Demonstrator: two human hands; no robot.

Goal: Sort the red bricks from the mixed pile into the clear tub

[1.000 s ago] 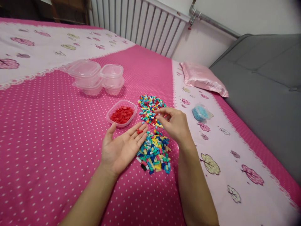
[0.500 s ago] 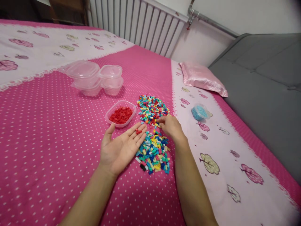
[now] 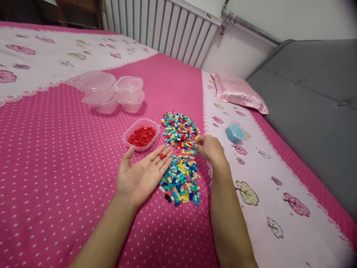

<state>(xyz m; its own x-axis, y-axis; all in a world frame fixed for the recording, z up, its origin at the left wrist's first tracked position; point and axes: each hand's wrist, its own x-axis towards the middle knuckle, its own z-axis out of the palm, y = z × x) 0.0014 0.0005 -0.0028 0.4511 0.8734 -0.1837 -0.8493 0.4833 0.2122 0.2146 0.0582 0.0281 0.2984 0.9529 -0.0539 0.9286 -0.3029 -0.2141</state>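
Observation:
My left hand (image 3: 141, 176) lies palm up with its fingers stretched flat. A few small red toy bricks (image 3: 163, 156) rest loose on its fingers. Just beyond it is a clear plastic tub (image 3: 126, 138) holding many red bricks (image 3: 142, 136). My right hand (image 3: 210, 149) is at the right edge of a mixed-colour brick pile (image 3: 180, 128), thumb and fingertips pressed together. Whatever lies between those fingertips is too small to make out. Nearer to me is a second brick pile (image 3: 182, 182), mostly blue, green and yellow, beside the left fingertips.
Stacked clear lidded tubs (image 3: 103, 91) stand at the back left. A tub of light blue pieces (image 3: 235, 133) sits to the right, on the pale printed strip. A pink pillow (image 3: 238, 93) lies by the grey headboard (image 3: 312, 82). The radiator (image 3: 164, 28) stands behind the bed.
My right hand has shifted slightly right, from among the bricks to the pile's right edge. The left hand keeps its palm-up pose, with the red bricks still on its fingers.

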